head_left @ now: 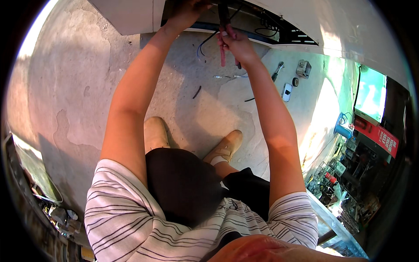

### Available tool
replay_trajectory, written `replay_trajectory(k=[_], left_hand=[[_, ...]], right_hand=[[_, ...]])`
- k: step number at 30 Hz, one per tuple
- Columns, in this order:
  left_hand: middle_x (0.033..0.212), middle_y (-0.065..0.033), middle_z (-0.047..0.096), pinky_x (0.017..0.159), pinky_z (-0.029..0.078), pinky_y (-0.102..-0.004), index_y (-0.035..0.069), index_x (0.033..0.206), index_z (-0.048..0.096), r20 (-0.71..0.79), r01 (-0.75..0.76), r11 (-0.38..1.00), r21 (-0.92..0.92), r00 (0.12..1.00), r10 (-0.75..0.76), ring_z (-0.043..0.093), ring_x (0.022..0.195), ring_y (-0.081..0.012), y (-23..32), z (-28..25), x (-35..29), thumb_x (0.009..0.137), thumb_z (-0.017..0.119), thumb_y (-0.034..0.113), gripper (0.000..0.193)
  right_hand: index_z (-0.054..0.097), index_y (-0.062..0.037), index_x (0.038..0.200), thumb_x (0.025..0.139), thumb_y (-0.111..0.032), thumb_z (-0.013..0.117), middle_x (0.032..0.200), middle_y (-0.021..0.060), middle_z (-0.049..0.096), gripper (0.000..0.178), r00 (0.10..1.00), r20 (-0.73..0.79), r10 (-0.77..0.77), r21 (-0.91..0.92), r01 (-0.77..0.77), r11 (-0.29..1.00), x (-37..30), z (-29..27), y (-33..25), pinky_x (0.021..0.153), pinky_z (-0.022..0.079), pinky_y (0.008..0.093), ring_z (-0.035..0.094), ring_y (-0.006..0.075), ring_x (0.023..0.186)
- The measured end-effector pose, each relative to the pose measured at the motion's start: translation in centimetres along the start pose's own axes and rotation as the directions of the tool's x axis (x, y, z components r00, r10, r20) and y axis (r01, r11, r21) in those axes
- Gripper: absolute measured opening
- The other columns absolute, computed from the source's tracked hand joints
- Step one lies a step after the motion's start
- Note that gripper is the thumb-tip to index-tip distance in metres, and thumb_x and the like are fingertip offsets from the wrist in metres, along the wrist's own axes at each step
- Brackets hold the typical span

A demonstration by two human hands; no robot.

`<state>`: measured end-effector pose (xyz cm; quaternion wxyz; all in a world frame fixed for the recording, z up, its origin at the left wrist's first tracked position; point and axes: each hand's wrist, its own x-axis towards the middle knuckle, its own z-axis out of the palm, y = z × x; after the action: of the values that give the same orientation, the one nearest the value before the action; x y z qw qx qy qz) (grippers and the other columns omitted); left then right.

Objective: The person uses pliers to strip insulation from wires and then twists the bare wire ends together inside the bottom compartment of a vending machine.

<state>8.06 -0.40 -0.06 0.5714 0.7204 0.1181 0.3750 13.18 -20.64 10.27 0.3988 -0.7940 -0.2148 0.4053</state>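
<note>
While both arms reach up and forward into the open white cabinet point(131, 15) at the top of the view, the work looks to be at the wiring stage: cables hang out of the dark opening and the hands are busy among them. Largest below is the concrete floor point(78, 87), patched and sunlit, with the person's two tan shoes point(227, 146) planted on it.

By my judgement the step in hand is cutting or stripping a lead. The right hand point(238, 43) has its grip closed round the red handles of a pair of pliers point(223, 52), whose dark head points up into the opening. The left hand point(185, 13) reaches further in; its fingers curl at the cabinet's edge, but I cannot tell what, if anything, they hold.

A blue and black cable point(205, 43) droops just left of the pliers, near but not touching them. The next move probably calls for steadying a wire with the left hand so the jaws can meet it squarely.

Smaller things lie apart on the floor to the right: a wrench point(277, 70), a grey box point(303, 68) and wire offcuts point(197, 91).
</note>
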Motion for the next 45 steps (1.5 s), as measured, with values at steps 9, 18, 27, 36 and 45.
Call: replay_trajectory(k=[9, 18, 27, 36, 45], left_hand=[[0.081, -0.0094, 0.071, 0.066, 0.052, -0.0337, 0.005, 0.092, 0.071, 0.042, 0.151, 0.96, 0.234, 0.985, -0.165, 0.066, 0.074, -0.0179, 1.8, -1.1, 0.1, 0.084, 0.073, 0.017, 0.014], [0.092, -0.0121, 0.072, 0.076, 0.053, -0.0385, 0.007, 0.097, 0.072, -0.013, 0.118, 0.915, 0.387, 0.992, -0.122, 0.068, 0.086, -0.0252, 1.6, -1.1, 0.3, 0.086, 0.068, 0.02, 0.018], [0.11, -0.0161, 0.069, 0.094, 0.047, -0.0463, 0.009, 0.106, 0.07, 0.002, 0.038, 0.855, 0.517, 0.999, -0.045, 0.062, 0.11, -0.0349, 1.2, -1.7, 1.4, 0.09, 0.058, 0.03, 0.029], [0.104, -0.0135, 0.072, 0.095, 0.047, -0.0463, 0.011, 0.097, 0.075, 0.097, 0.303, 0.901, 0.311, 0.933, -0.347, 0.064, 0.109, -0.0314, 2.5, -2.1, 1.9, 0.084, 0.063, 0.028, 0.025], [0.107, -0.0146, 0.071, 0.1, 0.046, -0.0442, 0.01, 0.101, 0.074, 0.067, 0.046, 0.897, 0.439, 0.994, -0.083, 0.063, 0.11, -0.0316, 1.2, -1.7, 1.2, 0.083, 0.063, 0.021, 0.024]], right_hand=[[0.061, -0.0034, 0.101, 0.101, -0.022, 0.054, 0.085, 0.0015, 0.061, 0.019, 0.997, -0.014, -0.078, 0.047, 0.078, 0.996, 0.4, 0.9, 0.5, 0.068, 0.043, 0.0251, 0.052, 0.0092, 0.073], [0.056, -0.0031, 0.097, 0.1, -0.022, 0.052, 0.075, 0.0051, 0.059, 0.019, 0.995, -0.071, -0.07, -0.185, 0.056, 0.981, 0.3, 1.0, -1.4, 0.047, 0.045, 0.0326, 0.054, 0.0157, 0.049], [0.053, -0.0063, 0.092, 0.097, -0.019, 0.052, 0.057, 0.0049, 0.053, 0.014, 0.998, 0.022, -0.056, -0.246, 0.06, 0.968, 0.0, 1.8, -2.8, 0.037, 0.038, 0.0338, 0.051, 0.0188, 0.036], [0.054, 0.0007, 0.106, 0.098, -0.027, 0.045, 0.055, 0.0169, 0.058, 0.03, 0.993, 0.083, -0.082, -0.391, 0.108, 0.914, 2.8, 1.7, -3.5, 0.045, 0.049, 0.0437, 0.059, 0.0322, 0.038], [0.052, -0.0051, 0.097, 0.098, -0.023, 0.049, 0.05, 0.0111, 0.053, 0.018, 0.989, 0.132, -0.061, -0.166, 0.083, 0.983, 3.1, 1.6, -4.0, 0.034, 0.04, 0.0394, 0.054, 0.0266, 0.033]])
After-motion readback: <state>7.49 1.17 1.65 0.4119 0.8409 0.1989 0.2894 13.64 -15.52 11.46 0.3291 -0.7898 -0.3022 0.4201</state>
